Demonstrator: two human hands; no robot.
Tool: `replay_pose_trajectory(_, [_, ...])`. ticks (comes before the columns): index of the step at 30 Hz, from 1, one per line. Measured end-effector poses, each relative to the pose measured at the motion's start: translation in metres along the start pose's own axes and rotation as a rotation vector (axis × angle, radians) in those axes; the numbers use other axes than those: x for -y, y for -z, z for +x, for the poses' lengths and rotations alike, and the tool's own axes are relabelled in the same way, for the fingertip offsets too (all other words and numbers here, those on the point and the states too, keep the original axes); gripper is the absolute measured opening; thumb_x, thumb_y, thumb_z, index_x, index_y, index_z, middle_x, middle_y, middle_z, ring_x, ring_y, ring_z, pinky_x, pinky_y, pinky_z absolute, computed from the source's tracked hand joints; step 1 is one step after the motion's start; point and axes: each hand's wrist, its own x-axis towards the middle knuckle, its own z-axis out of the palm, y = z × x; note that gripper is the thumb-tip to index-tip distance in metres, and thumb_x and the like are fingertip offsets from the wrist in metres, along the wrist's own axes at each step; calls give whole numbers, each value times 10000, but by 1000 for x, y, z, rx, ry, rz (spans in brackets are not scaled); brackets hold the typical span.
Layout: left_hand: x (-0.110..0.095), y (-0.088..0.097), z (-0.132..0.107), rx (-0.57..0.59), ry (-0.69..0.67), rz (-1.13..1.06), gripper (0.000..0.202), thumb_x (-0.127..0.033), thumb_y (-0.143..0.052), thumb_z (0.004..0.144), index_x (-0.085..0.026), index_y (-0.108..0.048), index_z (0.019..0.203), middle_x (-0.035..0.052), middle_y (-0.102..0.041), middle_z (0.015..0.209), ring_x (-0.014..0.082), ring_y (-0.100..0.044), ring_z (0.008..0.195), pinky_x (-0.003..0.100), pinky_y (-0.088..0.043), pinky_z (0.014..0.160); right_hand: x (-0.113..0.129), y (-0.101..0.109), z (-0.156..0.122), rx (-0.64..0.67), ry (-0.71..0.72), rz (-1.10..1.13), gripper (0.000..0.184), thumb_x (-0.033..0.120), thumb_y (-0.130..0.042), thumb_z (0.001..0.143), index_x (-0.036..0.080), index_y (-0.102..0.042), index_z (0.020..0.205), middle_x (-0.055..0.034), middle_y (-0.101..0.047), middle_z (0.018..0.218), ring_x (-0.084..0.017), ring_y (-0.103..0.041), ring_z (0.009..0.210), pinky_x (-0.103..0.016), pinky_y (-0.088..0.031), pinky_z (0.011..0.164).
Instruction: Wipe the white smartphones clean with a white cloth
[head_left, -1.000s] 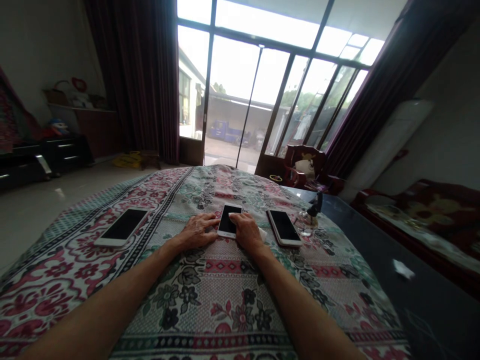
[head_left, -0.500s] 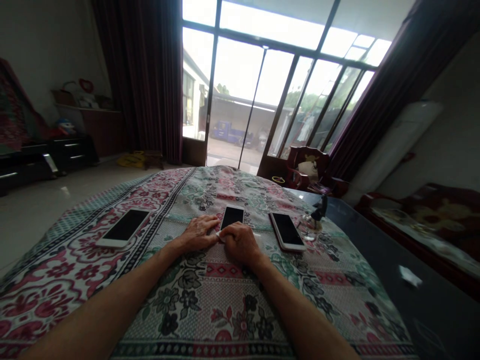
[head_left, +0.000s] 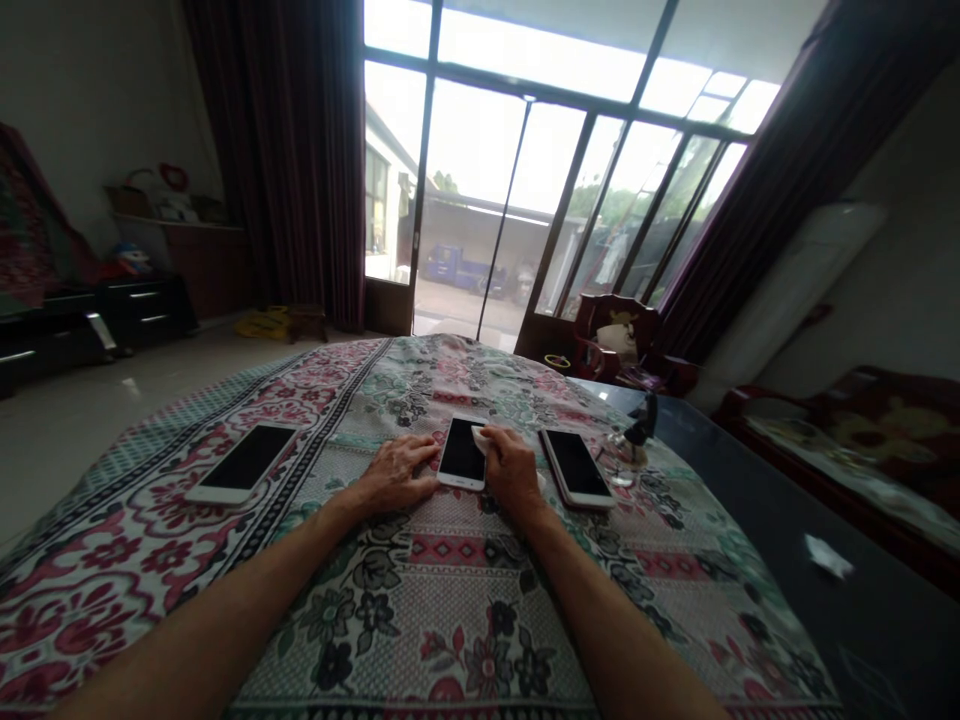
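Note:
A white-framed smartphone (head_left: 460, 462) with a dark screen lies face up on the patterned tablecloth (head_left: 450, 640). My left hand (head_left: 401, 472) rests flat along its left side, fingers stretched and touching or very near the edge. Closed over the phone's right edge, my right hand (head_left: 511, 466) pinches a white tissue (head_left: 478, 436) against the upper right of the screen. Another white phone (head_left: 244, 464) lies to the left. To the right is a third white phone (head_left: 577, 468), on what seems a darker case or phone beneath. A clear bottle with a black spray head (head_left: 639, 432) stands beyond it.
A dark table surface (head_left: 757, 540) extends on the right, with a crumpled white piece (head_left: 828, 556) on it. Wooden chairs (head_left: 619, 340) and a wooden sofa (head_left: 862, 430) stand beyond. Glass doors (head_left: 480, 220) and dark curtains (head_left: 277, 160) are ahead.
My right hand has moved from the phone's lower edge to its right side, taking the tissue up the screen. My left hand stays nearly in place.

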Motion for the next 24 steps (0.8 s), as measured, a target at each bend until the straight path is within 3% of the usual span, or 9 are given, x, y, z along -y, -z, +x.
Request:
replay_pose_trajectory(5, [-1,2,-1,-14,-27,-2,497,-397,-582,803,-248,-588,1277,65,-520,1406,245,-450,1294,391,-317,1089,2,4,0,152,13,-56,276,73,-522,786,193,-689,970,-66,-712,996,-197,-619,987,-290,-432,926])
replay_pose_trajectory(10, [-7,7,-4,-5,-1,-12,507,-426,-580,809,-254,-575,1286,59,-517,1409,269,-441,1298,419,-321,1083,5,9,1,213,39,-65,270,67,-538,767,204,-708,924,-52,-705,1076,-189,-603,1047,-286,-394,992])
replay_pose_trajectory(16, [-6,5,-2,8,-17,-5,524,-451,-562,826,-249,-557,1310,66,-512,1410,274,-441,1292,430,-315,1083,7,2,-3,163,-56,-136,305,42,-514,768,172,-698,974,-114,-604,1270,-221,-542,1169,-312,-377,1023])
replay_pose_trajectory(24, [-8,4,-2,-4,2,6,531,-451,-568,812,-229,-570,1294,81,-511,1411,272,-443,1292,418,-317,1076,9,1,-3,128,-94,-117,308,27,-506,763,167,-697,959,-107,-634,1173,-217,-564,1104,-291,-391,1002])
